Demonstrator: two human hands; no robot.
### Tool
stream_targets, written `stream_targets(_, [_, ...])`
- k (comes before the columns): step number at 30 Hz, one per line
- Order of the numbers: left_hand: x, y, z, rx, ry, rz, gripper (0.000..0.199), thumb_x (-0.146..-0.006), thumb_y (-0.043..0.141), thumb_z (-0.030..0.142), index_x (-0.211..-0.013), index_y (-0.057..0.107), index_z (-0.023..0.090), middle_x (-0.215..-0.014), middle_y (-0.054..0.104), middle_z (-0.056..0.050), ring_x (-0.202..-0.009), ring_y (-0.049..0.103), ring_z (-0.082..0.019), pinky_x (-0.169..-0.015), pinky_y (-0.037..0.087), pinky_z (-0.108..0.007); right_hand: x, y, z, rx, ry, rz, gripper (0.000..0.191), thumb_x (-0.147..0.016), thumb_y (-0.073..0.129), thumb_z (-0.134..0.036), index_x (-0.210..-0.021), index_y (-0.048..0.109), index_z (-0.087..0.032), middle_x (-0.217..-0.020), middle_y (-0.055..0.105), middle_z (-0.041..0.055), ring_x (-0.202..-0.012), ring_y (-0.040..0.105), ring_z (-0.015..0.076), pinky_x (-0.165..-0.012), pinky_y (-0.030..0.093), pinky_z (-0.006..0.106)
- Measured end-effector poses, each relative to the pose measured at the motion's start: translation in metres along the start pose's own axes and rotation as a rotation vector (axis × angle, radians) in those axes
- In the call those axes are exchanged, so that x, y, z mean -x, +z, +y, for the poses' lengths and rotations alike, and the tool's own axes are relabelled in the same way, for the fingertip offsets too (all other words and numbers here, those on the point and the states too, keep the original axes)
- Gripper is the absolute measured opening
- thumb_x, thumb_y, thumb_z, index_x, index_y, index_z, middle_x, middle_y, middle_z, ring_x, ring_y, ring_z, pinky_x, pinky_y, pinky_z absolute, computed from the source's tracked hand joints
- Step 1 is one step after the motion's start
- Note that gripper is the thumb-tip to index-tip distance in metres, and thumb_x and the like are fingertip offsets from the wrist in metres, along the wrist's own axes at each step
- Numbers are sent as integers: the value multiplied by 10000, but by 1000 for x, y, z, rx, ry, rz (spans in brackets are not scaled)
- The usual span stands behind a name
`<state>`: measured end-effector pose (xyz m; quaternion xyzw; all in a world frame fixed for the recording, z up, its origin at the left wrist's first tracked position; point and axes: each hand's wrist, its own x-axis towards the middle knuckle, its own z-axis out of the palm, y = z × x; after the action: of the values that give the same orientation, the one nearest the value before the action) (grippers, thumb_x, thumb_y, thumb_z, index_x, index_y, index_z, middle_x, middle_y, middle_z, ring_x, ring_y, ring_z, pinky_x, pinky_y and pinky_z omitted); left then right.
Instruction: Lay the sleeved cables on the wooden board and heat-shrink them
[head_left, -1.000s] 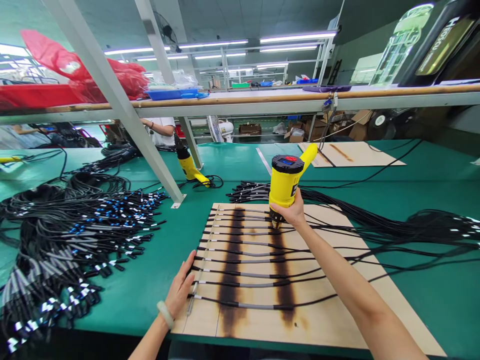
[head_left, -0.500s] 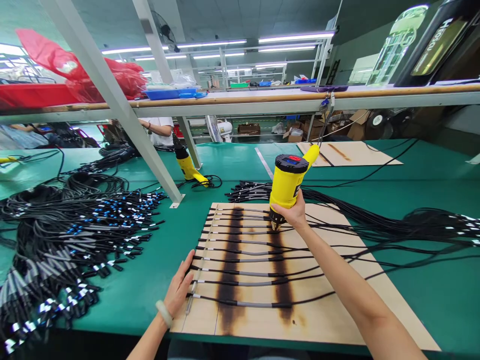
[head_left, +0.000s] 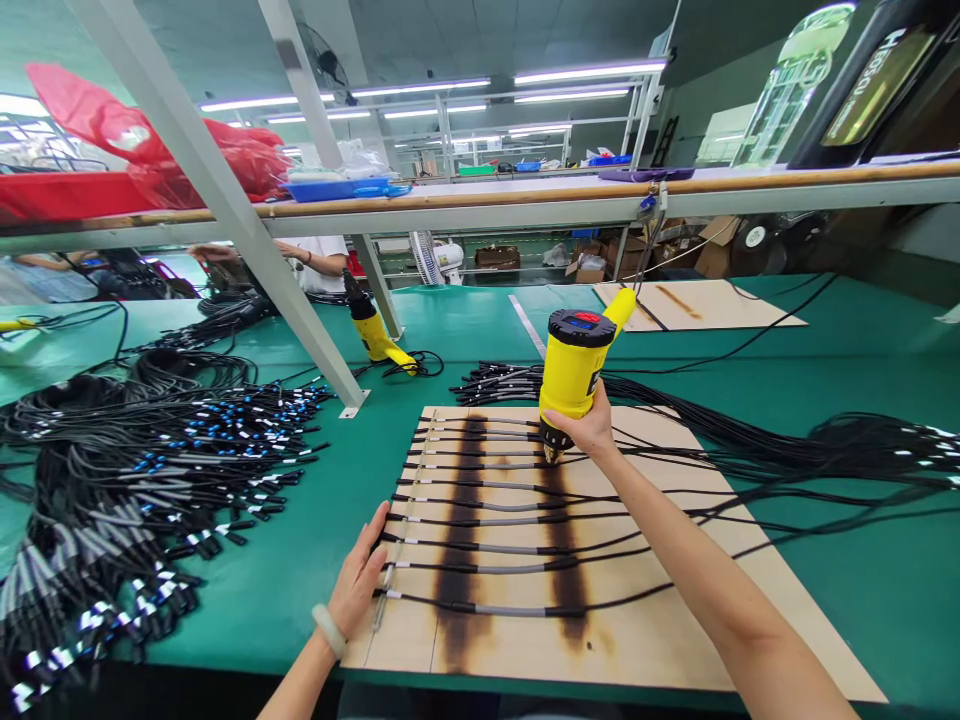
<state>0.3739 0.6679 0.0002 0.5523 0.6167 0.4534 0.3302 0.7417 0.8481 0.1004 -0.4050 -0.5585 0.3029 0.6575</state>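
My right hand (head_left: 589,425) is wrapped round a yellow heat gun (head_left: 570,370), whose nozzle points down at the cables near the far end of a scorched wooden board (head_left: 660,640). Several black cables (head_left: 510,610) with grey sleeved sections lie in rows across this board, over two dark burn stripes. At the board's left edge, my left hand (head_left: 356,580) rests with fingers stretched out, touching the cable ends beside a thin clear strip (head_left: 397,540). A pale bangle (head_left: 328,630) circles the left wrist.
A heap of finished-looking cables (head_left: 187,440) covers the left of the green table (head_left: 285,610). Behind it stands a second heat gun (head_left: 375,335) by a metal post (head_left: 247,240). More cables (head_left: 750,420) run off right. Another person's arm (head_left: 315,258) shows beyond the shelf (head_left: 480,208).
Both my hands and the heat gun stay almost in place, the nozzle only marginally lower. In the background, another person's hand has come into sight at the left.
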Motion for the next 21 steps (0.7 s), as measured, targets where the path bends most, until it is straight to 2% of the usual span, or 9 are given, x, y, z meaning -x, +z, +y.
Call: stream_targets(21, [0,-1,-1,-20,13,-26,720,-810,498,657,-1398,447,244,-1476,406,-42,-1387,327,-268,-1200,147,-434,-7,0,4,21,-4,-3,713,-472,864,-363,-1044,465,-218,-976,643,38,-850,653,218,-761,555,364])
